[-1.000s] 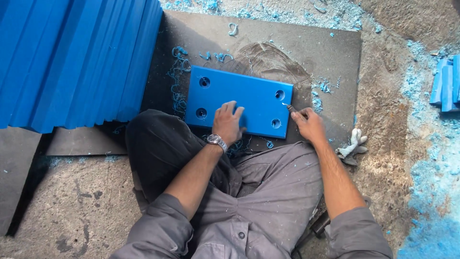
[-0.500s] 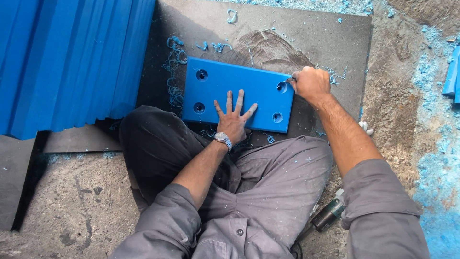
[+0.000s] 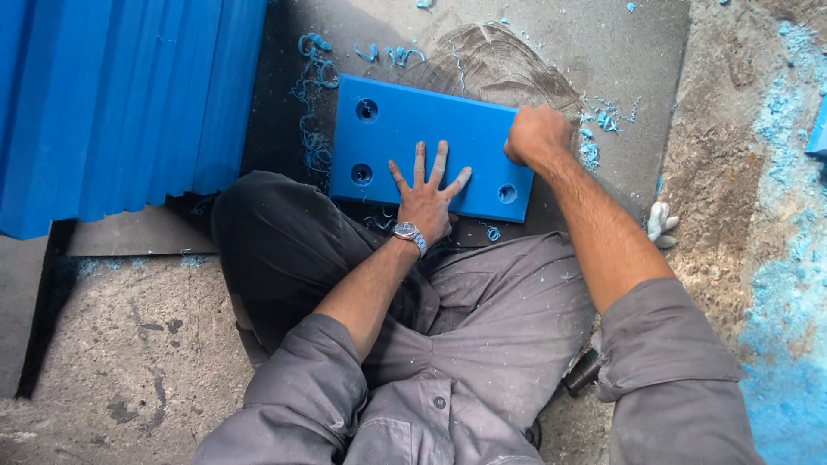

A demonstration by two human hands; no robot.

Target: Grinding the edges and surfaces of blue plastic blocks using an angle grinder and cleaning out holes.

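since the earlier frame right hand has slid onto blue plate's far right corner, fisted, contents unseen. left hand presses the plate's near edge, fingers spread; stacked blue plates stand left.

Floor: rough grey concrete, stained, cracked. Dark flat sheet laid on floor, top centre, scuffed with curved swirl marks. Blue curled shavings scattered across sheet. Blue dust spread over floor at right edge. Stack of blue panels standing on edge, upper left. White glove lying on floor, right of centre. Light even, diffuse.
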